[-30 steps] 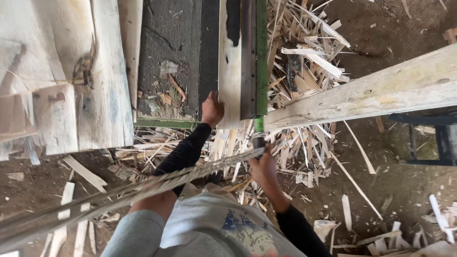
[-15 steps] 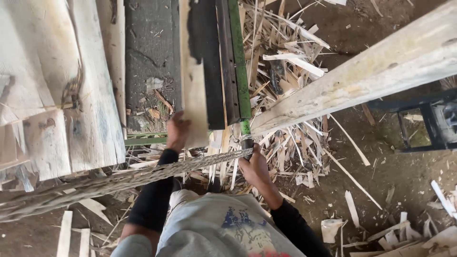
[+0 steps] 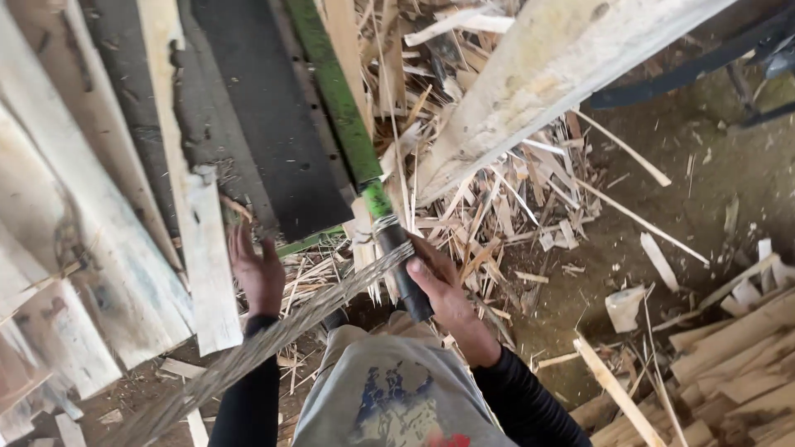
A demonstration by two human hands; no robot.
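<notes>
Right hand (image 3: 443,290) is wrapping closed around a black rubbery handle (image 3: 403,269), a round grip at the near end of a long green metal bar (image 3: 335,99) running up and away alongside a dark flat machine bed (image 3: 257,116). A band of pale wire or tape is circling the joint between grip and green part. Left hand (image 3: 258,273) is hanging open, fingers spread, palm toward the near end of a rough pale plank (image 3: 195,207) lying lengthwise on the bed; cannot tell if it is touching the wood. A frayed grey twisted rope (image 3: 273,339) is crossing diagonally in front of both forearms, passing right by the handle. A wide sawn board (image 3: 546,66) is slanting from upper right, its end coming down close beside the green bar. Splintery offcuts and slivers (image 3: 489,223) are piling thick under it on the dirt floor (image 3: 704,190). More weathered planks (image 3: 58,248) are stacking at left, split sticks (image 3: 729,348) at lower right.
</notes>
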